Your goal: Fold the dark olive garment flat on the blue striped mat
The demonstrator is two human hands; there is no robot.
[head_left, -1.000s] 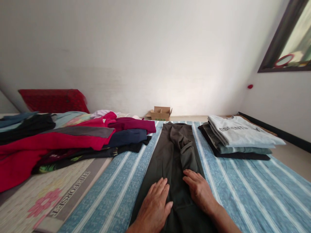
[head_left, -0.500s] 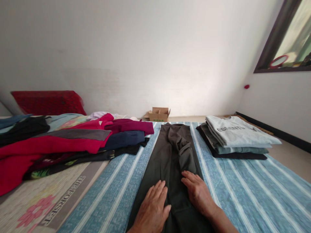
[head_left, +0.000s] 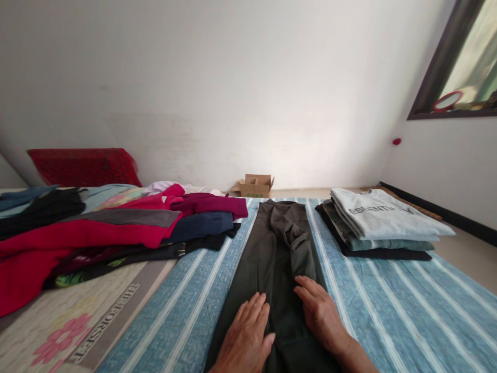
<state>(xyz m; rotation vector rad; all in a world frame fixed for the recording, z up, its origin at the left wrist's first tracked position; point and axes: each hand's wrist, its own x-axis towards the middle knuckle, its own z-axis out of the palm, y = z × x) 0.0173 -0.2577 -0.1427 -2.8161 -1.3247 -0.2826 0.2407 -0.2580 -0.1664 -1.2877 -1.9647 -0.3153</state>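
A pair of dark olive trousers (head_left: 276, 248) lies stretched lengthwise on a blue striped sheet (head_left: 388, 305), legs side by side, waist at the far end. My left hand (head_left: 246, 334) rests flat on the left leg, fingers stretched out. My right hand (head_left: 320, 311) lies flat on the right leg, fingers extended forward. Neither hand grips anything. A fold of fabric bunches on the right leg just beyond my right fingers.
A stack of folded shirts (head_left: 382, 220) sits at the right, grey one on top. A loose heap of red, maroon, navy and black clothes (head_left: 116, 228) lies at the left. A small cardboard box (head_left: 255, 185) stands by the wall; a red cushion (head_left: 83, 167) leans far left.
Both hands have slid slightly back toward me along the trouser legs, staying flat. The view has shifted a little; the clothes have not moved.
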